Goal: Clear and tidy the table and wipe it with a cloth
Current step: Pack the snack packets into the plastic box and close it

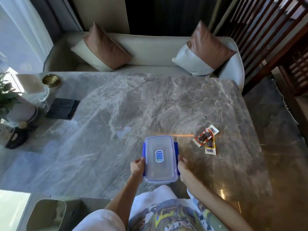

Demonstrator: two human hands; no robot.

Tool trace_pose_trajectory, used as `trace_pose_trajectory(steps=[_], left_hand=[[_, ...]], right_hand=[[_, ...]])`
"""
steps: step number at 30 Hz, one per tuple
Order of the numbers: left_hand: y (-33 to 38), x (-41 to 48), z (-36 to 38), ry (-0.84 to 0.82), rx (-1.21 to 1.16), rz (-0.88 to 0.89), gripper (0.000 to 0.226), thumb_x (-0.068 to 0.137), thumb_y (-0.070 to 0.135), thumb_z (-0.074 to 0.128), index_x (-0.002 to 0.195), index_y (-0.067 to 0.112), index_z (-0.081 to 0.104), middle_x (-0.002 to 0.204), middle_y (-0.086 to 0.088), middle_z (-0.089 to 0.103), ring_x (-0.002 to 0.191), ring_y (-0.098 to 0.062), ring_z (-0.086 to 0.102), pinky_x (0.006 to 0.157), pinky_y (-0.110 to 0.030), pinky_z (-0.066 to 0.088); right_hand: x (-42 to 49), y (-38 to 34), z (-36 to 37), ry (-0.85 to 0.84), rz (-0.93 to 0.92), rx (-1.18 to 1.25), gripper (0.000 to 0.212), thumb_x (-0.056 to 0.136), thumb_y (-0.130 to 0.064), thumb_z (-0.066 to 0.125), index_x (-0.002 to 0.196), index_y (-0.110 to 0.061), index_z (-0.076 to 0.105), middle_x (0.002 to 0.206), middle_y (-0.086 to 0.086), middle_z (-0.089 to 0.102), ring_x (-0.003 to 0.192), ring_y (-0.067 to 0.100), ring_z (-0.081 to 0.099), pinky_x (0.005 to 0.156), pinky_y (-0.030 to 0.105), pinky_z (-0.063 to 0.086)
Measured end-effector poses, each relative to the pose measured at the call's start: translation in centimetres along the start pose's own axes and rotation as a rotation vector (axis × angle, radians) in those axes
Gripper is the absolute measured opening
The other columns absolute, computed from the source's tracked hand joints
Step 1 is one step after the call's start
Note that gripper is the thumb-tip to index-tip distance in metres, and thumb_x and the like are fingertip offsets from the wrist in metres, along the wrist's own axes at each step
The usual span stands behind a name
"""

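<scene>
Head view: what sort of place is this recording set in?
Probably a home living room or lounge: a pale sofa with two cushions behind a large marble table, and a potted plant at the left.

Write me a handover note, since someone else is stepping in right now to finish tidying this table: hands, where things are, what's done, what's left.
Left hand and right hand each grip a long side of the clear lidded container, held at the near edge of the marble table.
Snack packets lie loose on the table to the container's right.
A dark folded cloth sits untouched at the table's left side, near a gold dish.
Done: nothing visibly cleared yet.
Left: put away the packets, then wipe with the cloth.
</scene>
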State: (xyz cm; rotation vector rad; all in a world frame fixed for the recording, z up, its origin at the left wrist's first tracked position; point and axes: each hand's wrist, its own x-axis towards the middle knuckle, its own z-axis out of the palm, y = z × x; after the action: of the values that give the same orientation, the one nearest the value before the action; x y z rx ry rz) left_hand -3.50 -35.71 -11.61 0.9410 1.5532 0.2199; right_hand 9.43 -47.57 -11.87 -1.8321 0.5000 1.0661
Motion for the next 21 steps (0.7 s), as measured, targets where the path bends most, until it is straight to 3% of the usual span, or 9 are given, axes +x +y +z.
trace_pose_trajectory(steps=[2,4,7,10,12,15,17,19,21], left_hand=[[0.0,0.2,-0.1,0.083,0.069,0.039,0.026,0.092,0.006,0.049,0.067,0.003,0.056,0.061,-0.009,0.045,0.071,-0.019,0.041,0.065,-0.030,0.034],[-0.1,0.4,-0.4,0.068,0.097,0.044,0.025,0.093,0.004,0.047,0.069,0.003,0.055,0.064,-0.011,0.046,0.073,-0.019,0.041,0.066,-0.030,0.033],[-0.2,0.2,-0.8,-0.003,0.154,0.032,0.017,0.091,0.002,0.048,0.098,-0.003,0.063,0.090,-0.024,0.064,0.084,-0.028,0.058,0.075,-0.033,0.043],[-0.5,-0.1,-1.0,-0.005,0.275,0.047,0.036,0.092,0.007,0.048,0.127,0.000,0.053,0.120,-0.022,0.062,0.109,-0.036,0.060,0.096,-0.042,0.049],[-0.2,-0.4,-1.3,0.052,0.395,0.147,0.035,0.090,0.006,0.045,0.124,0.001,0.056,0.119,-0.023,0.062,0.114,-0.038,0.054,0.098,-0.043,0.044],[0.7,-1.6,-1.1,0.043,0.562,0.285,0.033,0.084,0.009,0.038,0.098,-0.002,0.066,0.103,-0.028,0.062,0.106,-0.041,0.053,0.092,-0.044,0.044],[1.4,-2.9,-0.4,0.056,0.609,0.259,0.026,0.084,0.007,0.042,0.095,-0.004,0.063,0.105,-0.028,0.060,0.103,-0.043,0.053,0.092,-0.045,0.044],[1.8,-4.0,0.3,0.056,0.645,0.211,0.027,0.084,0.007,0.045,0.105,-0.002,0.061,0.114,-0.026,0.058,0.109,-0.043,0.050,0.095,-0.043,0.039],[2.5,-5.1,0.8,0.015,0.633,0.222,0.031,0.084,0.011,0.046,0.108,-0.003,0.060,0.115,-0.025,0.059,0.111,-0.043,0.050,0.097,-0.042,0.038]], right_hand=[[0.2,0.4,0.4,0.045,-0.044,-0.020,0.044,0.100,-0.031,0.046,0.130,0.001,0.051,0.129,0.022,0.058,0.117,0.037,0.057,0.105,0.048,0.044],[0.1,0.5,0.2,0.011,-0.084,-0.102,0.041,0.100,-0.028,0.047,0.126,0.003,0.055,0.128,0.022,0.060,0.118,0.039,0.057,0.105,0.047,0.045],[-0.1,0.4,0.1,-0.070,-0.151,-0.245,0.042,0.099,-0.029,0.045,0.126,0.001,0.056,0.131,0.020,0.058,0.122,0.036,0.054,0.105,0.041,0.045],[-0.3,0.1,0.3,0.049,-0.260,-0.325,0.044,0.101,-0.032,0.040,0.124,0.001,0.056,0.125,0.018,0.060,0.118,0.034,0.055,0.097,0.034,0.043],[-0.7,-0.4,0.6,0.147,-0.377,-0.299,0.037,0.100,-0.032,0.042,0.103,-0.002,0.065,0.103,0.017,0.067,0.097,0.032,0.062,0.081,0.033,0.047],[-1.8,-1.1,1.3,0.045,-0.460,-0.370,0.023,0.092,-0.030,0.057,0.089,-0.012,0.070,0.075,0.004,0.066,0.072,0.022,0.063,0.056,0.021,0.045],[-1.9,-1.3,1.5,-0.015,-0.492,-0.407,0.025,0.087,-0.022,0.065,0.105,-0.006,0.071,0.093,0.012,0.073,0.087,0.028,0.067,0.068,0.022,0.050],[-1.9,-2.1,1.1,-0.047,-0.499,-0.364,0.047,0.085,-0.019,0.069,0.128,-0.003,0.059,0.123,0.011,0.066,0.112,0.021,0.062,0.089,0.023,0.046],[-1.9,-3.1,0.1,-0.116,-0.500,-0.268,0.058,0.084,-0.016,0.071,0.137,-0.005,0.051,0.133,0.008,0.060,0.115,0.013,0.056,0.097,0.023,0.042]])
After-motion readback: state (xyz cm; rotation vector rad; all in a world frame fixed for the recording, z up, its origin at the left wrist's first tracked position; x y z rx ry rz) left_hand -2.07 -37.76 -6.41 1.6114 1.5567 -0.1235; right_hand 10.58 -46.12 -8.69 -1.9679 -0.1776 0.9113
